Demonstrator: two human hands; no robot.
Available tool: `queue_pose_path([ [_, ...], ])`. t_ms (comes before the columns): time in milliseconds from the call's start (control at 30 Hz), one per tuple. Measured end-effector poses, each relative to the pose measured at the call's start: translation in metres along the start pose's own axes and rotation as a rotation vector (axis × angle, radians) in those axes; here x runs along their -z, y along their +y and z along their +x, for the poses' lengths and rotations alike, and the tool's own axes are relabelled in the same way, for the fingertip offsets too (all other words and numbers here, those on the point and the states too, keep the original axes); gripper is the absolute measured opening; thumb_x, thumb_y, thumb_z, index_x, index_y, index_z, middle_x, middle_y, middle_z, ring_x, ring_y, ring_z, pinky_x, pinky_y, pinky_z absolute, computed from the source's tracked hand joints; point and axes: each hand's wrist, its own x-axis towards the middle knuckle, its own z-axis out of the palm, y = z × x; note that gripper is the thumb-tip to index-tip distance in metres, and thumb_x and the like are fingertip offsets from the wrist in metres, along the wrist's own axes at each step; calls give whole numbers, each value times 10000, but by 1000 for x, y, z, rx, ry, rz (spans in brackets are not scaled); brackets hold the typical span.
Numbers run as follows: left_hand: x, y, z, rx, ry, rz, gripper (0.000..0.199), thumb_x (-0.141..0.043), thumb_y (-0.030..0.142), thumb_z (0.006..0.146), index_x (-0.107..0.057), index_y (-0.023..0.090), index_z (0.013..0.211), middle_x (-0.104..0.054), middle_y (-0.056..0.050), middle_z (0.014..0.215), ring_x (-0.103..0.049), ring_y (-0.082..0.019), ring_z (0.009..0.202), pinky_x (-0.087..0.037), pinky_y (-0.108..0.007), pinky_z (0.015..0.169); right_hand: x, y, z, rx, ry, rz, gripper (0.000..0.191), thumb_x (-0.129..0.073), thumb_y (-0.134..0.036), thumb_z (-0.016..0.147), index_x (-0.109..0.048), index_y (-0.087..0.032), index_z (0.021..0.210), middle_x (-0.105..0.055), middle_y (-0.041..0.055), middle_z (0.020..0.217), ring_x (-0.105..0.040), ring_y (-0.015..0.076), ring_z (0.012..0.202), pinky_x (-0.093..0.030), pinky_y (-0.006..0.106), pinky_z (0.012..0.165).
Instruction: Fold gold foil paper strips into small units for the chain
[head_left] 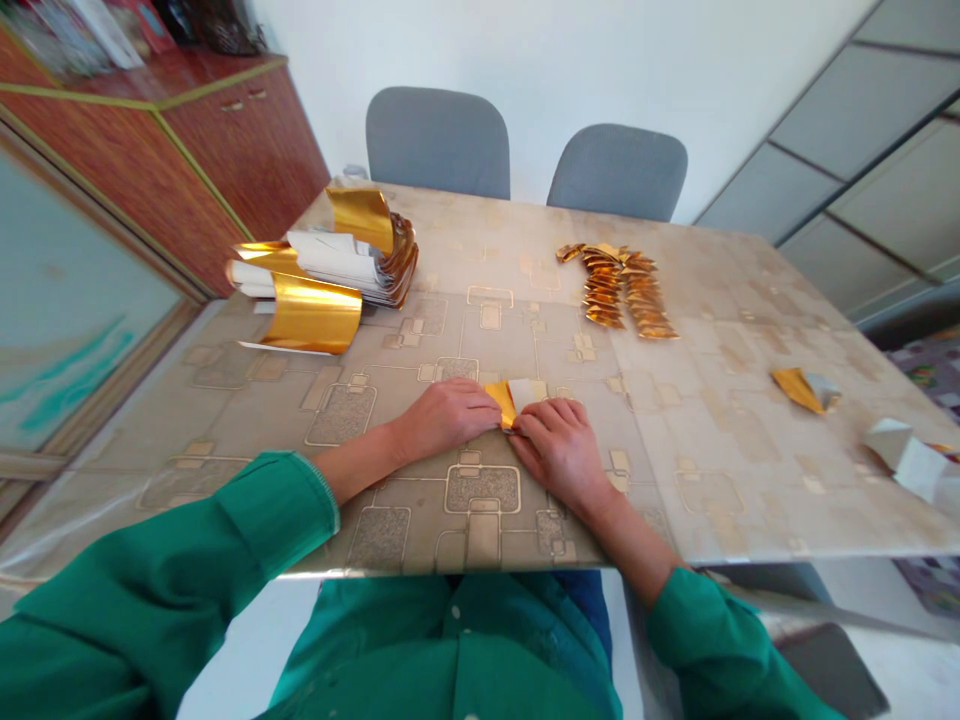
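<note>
The left grip [444, 418] lies flat against a folded gold paper [502, 402] on the table [697, 500]; the right grip [559, 455] clamps its edge.

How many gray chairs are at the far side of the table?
2: a gray chair at the left and a second gray chair beside it, both behind the far edge of the table. Any others could be hidden.

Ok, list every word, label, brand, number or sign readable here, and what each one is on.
Nothing can be read.
The packets on top of the wooden cabinet are too small and blurred to read.
The gold foil sheets, the folded gold pieces and the patterned table cover show no lettering.
</note>
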Motion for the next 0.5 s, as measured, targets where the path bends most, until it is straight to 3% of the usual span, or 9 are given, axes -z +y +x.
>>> queue_pose_path([
  [200,-2,5,-4,1,34,-6,345,-416,240,1036,-727,201,892,-751,-28,957,-678,-136,903,-512,-336,937,-1,-2,1,24,-4,-52,218,-524,-294,984,-640,-215,818,-665,38,881,-537,195,880,-359,345,846],
  [333,0,4,-8,-29,16,18,252,-463,287,1028,-706,216,1022,-741,-19,1066,-680,-153,972,-472,-371,1008,1,-3,2,31,1,-76,253,-509,-284,994,-638,-211,790,-661,30,846,-537,184,848,-357,333,836],
  [500,-1,7,-11,-12,15,50,285,-431,178,1024,-708,221,973,-740,-5,1067,-680,-151,969,-455,-373,1026,2,-4,2,31,12,-78,268,-499,-286,1001,-644,-212,788,-666,31,841,-540,183,842,-356,334,838],
])
